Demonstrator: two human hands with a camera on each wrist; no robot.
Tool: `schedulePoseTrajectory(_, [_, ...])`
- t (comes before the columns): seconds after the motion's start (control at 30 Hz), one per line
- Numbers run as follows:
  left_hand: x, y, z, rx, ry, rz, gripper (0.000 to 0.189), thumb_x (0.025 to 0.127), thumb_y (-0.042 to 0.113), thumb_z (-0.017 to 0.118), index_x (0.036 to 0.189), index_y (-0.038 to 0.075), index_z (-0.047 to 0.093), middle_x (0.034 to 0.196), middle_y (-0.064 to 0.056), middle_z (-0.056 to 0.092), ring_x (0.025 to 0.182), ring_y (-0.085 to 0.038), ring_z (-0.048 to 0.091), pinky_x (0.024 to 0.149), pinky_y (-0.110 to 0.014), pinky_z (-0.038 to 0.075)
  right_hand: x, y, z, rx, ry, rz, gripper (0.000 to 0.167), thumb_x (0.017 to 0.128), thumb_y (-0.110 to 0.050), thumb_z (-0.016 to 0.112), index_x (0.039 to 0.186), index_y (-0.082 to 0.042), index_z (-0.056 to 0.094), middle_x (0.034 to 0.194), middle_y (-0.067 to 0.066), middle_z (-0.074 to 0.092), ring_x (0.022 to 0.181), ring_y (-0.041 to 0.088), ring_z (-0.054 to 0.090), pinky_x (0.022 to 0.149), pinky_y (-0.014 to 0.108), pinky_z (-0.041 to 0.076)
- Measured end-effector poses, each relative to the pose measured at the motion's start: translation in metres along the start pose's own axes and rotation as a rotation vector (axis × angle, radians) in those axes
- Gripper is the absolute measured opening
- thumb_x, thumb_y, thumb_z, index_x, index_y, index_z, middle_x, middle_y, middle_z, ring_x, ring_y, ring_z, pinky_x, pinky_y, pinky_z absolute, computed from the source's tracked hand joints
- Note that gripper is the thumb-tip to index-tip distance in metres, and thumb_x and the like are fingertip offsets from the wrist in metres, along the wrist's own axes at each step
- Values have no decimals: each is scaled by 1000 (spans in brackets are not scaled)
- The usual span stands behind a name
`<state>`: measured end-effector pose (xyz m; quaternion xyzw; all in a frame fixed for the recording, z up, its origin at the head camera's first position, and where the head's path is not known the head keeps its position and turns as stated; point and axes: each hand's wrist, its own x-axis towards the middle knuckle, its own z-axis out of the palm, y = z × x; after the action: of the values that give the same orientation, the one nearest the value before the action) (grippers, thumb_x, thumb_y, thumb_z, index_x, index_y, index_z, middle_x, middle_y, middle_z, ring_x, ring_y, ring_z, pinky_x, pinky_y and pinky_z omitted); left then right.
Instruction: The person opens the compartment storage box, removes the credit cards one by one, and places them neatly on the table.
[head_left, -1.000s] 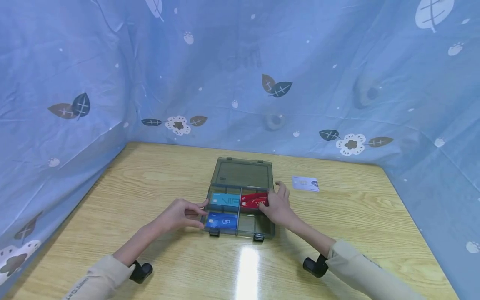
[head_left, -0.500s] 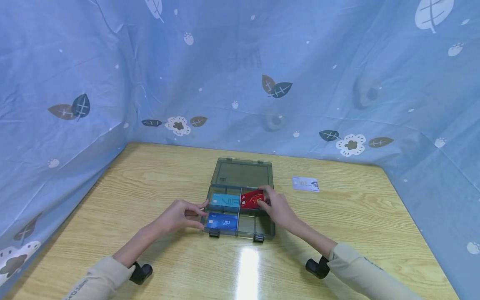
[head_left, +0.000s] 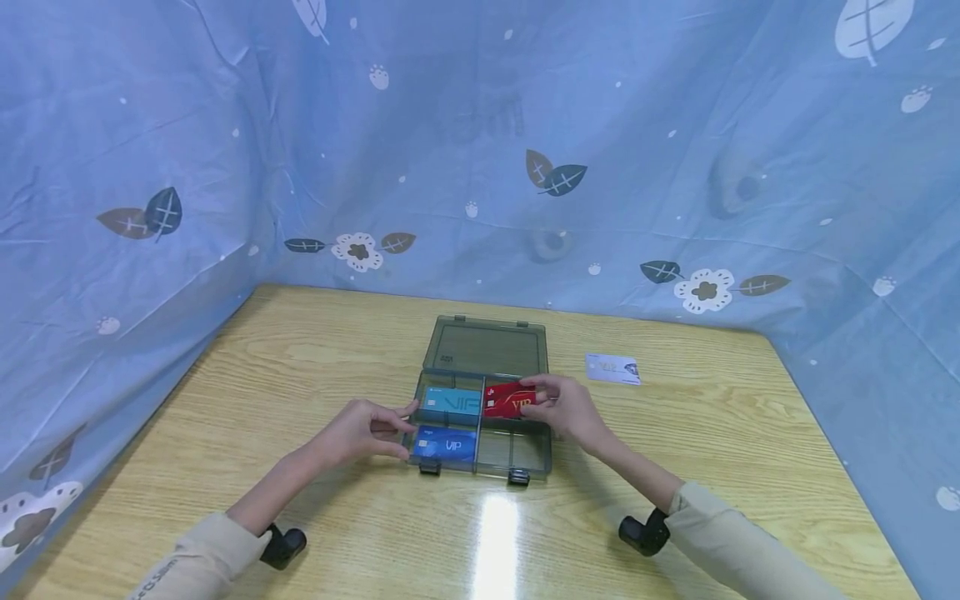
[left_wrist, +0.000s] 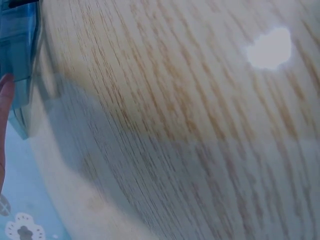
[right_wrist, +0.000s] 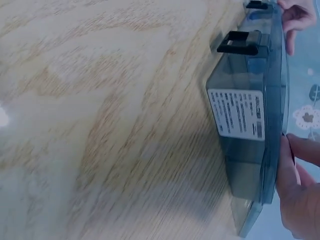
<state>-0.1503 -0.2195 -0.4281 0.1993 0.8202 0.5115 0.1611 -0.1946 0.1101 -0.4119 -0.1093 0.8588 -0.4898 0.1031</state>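
Observation:
A smoky clear plastic box (head_left: 498, 450) lies on the table with its lid (head_left: 491, 346) folded back. My right hand (head_left: 573, 410) pinches a red VIP card (head_left: 506, 402) near its right end, over the back right compartment. At the left side of the box my left hand (head_left: 360, 429) rests thumb and fingertips against the wall, thumb near the front corner. A teal VIP card (head_left: 450, 401) fills the back left compartment, and a blue VIP card (head_left: 442, 443) lies in the front left one. In the right wrist view, my fingers (right_wrist: 287, 172) are at the box's rim.
A pale VIP card (head_left: 612, 367) lies on the table (head_left: 712, 417) to the right of the lid. Two dark latches (head_left: 518, 477) stick out from the box's front edge. Blue printed cloth (head_left: 465, 150) hangs around the back and sides.
My right hand has shifted a little to the right, its fingers now at the red card's right part. The red card sits less tilted than half a second ago. The left hand has stayed in place.

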Motion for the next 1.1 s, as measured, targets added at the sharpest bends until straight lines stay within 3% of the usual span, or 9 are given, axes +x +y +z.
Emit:
schedulePoseTrajectory(0.13, [1, 0, 0, -4, 2, -1, 35, 73, 11, 81, 104, -4, 71, 138, -26, 44, 117, -35, 56, 89, -28, 53, -2, 5, -7, 94, -13, 50, 45, 80, -1, 76, 123, -3, 64, 79, 6, 69, 69, 13, 64, 55, 19, 49])
schedulePoseTrajectory(0.3, [1, 0, 0, -1, 4, -2, 35, 73, 11, 81, 104, -4, 71, 138, -25, 44, 119, -35, 54, 90, -27, 52, -6, 10, -15, 192, -58, 38, 52, 81, -2, 75, 130, 1, 58, 84, 13, 72, 78, 17, 69, 65, 20, 56])
schedulePoseTrajectory(0.47, [0, 1, 0, -8, 6, -3, 35, 73, 10, 81, 103, -5, 70, 137, -26, 44, 119, -36, 54, 90, -27, 53, -9, 14, -22, 269, -103, 31, 56, 84, -2, 73, 135, 2, 52, 90, 17, 72, 80, 16, 69, 63, 19, 55])
schedulePoseTrajectory(0.8, [1, 2, 0, 15, 4, 1, 35, 73, 11, 81, 103, -4, 71, 137, -26, 45, 117, -35, 56, 90, -28, 53, -13, 24, -33, 417, -102, 119, 60, 83, -4, 74, 138, 1, 50, 88, 11, 73, 83, 16, 71, 78, 31, 59])
schedulePoseTrajectory(1.1, [0, 1, 0, -2, 2, -10, 35, 73, 11, 81, 103, -4, 71, 137, -26, 44, 117, -35, 56, 89, -28, 53, -18, 34, -44, 497, -149, 93, 60, 86, 2, 69, 140, 6, 43, 85, 5, 73, 82, 13, 71, 83, 36, 57])
